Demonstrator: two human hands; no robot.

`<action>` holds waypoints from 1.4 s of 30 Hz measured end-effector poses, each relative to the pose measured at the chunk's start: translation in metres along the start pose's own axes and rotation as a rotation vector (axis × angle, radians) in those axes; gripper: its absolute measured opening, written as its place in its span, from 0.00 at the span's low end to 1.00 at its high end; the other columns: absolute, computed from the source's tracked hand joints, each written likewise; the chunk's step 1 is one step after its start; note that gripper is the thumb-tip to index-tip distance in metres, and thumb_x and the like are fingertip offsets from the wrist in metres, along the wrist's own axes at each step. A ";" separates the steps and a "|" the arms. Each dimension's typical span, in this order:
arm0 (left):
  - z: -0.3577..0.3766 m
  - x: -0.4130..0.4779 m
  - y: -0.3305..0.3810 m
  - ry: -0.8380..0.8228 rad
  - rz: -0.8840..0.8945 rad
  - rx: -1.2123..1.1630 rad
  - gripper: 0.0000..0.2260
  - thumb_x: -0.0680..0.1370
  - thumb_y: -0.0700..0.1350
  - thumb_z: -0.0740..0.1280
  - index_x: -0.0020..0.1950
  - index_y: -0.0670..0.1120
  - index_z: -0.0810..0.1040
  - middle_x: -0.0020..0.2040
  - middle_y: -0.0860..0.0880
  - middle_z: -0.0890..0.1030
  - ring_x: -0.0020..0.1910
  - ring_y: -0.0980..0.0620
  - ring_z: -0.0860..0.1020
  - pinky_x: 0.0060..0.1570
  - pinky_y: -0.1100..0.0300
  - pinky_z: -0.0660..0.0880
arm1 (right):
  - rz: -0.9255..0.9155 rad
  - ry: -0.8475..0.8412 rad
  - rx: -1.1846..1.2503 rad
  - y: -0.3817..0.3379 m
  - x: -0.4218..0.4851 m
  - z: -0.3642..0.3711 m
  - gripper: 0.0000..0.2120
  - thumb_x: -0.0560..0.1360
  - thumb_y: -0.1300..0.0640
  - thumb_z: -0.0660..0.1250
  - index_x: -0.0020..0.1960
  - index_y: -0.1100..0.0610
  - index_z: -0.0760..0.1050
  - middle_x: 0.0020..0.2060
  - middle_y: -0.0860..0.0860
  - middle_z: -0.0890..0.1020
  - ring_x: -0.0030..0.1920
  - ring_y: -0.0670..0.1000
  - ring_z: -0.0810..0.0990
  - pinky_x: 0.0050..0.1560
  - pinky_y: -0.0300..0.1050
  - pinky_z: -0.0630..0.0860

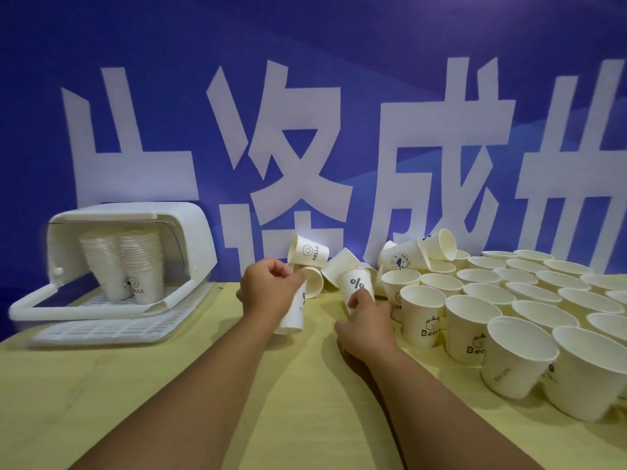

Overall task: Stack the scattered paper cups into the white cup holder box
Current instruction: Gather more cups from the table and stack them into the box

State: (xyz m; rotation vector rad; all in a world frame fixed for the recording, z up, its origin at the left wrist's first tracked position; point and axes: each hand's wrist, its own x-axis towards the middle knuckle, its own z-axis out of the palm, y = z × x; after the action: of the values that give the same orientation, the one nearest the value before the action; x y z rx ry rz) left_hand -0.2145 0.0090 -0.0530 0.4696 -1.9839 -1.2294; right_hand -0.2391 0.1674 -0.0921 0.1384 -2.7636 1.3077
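The box (193,239) sits at the table's (101,401) left back edge, lid up, with two cup stacks (135,266) inside and bare cloth in front. Mid-table, the left hand (268,286) grips a cup (292,317). The right hand (366,323) pinches the % cup (356,283). Upright cups (509,300) crowd the right edge.

Scattered paper cups (478,276) lie right of the open white box (200,245).
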 end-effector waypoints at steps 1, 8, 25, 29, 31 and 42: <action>-0.005 -0.003 0.000 -0.033 0.043 0.052 0.14 0.71 0.51 0.80 0.36 0.48 0.76 0.38 0.51 0.81 0.39 0.48 0.80 0.42 0.54 0.77 | -0.014 -0.005 -0.010 -0.001 -0.001 0.001 0.15 0.72 0.58 0.67 0.56 0.46 0.70 0.60 0.53 0.63 0.51 0.58 0.76 0.60 0.46 0.73; -0.048 -0.017 -0.010 -0.110 0.091 0.137 0.18 0.68 0.50 0.83 0.36 0.45 0.74 0.37 0.51 0.80 0.37 0.52 0.76 0.36 0.58 0.73 | -0.068 0.023 -0.048 0.000 -0.004 0.004 0.12 0.72 0.57 0.69 0.54 0.49 0.81 0.60 0.54 0.66 0.48 0.52 0.72 0.63 0.43 0.71; -0.084 -0.038 -0.030 -0.326 0.199 0.179 0.38 0.63 0.54 0.85 0.66 0.64 0.67 0.65 0.61 0.70 0.62 0.60 0.72 0.61 0.58 0.74 | -0.195 0.050 0.028 0.001 -0.008 -0.001 0.34 0.71 0.48 0.76 0.72 0.42 0.64 0.70 0.53 0.63 0.66 0.56 0.73 0.61 0.47 0.71; -0.090 -0.031 -0.035 -0.427 0.094 0.119 0.41 0.64 0.53 0.85 0.69 0.64 0.65 0.62 0.62 0.73 0.55 0.60 0.77 0.53 0.57 0.80 | -0.259 0.148 0.064 -0.003 -0.006 0.003 0.24 0.70 0.48 0.78 0.63 0.50 0.74 0.57 0.48 0.72 0.60 0.53 0.73 0.59 0.45 0.71; -0.089 -0.030 -0.037 -0.431 0.069 0.073 0.40 0.64 0.53 0.85 0.68 0.64 0.65 0.61 0.63 0.73 0.54 0.59 0.79 0.51 0.57 0.80 | -0.244 0.179 0.106 -0.006 -0.006 0.005 0.19 0.70 0.48 0.79 0.53 0.52 0.75 0.53 0.47 0.74 0.56 0.52 0.74 0.54 0.46 0.73; -0.111 -0.014 -0.029 -0.373 0.171 0.049 0.42 0.67 0.43 0.82 0.74 0.61 0.63 0.64 0.58 0.73 0.56 0.60 0.76 0.45 0.67 0.76 | -0.242 0.076 0.425 -0.055 -0.020 0.024 0.30 0.69 0.50 0.80 0.64 0.46 0.66 0.57 0.49 0.77 0.54 0.52 0.78 0.42 0.43 0.77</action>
State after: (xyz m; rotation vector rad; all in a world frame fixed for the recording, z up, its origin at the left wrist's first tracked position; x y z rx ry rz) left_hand -0.1240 -0.0629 -0.0548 0.0919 -2.3155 -1.2289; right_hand -0.2138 0.1153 -0.0670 0.4232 -2.2802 1.7605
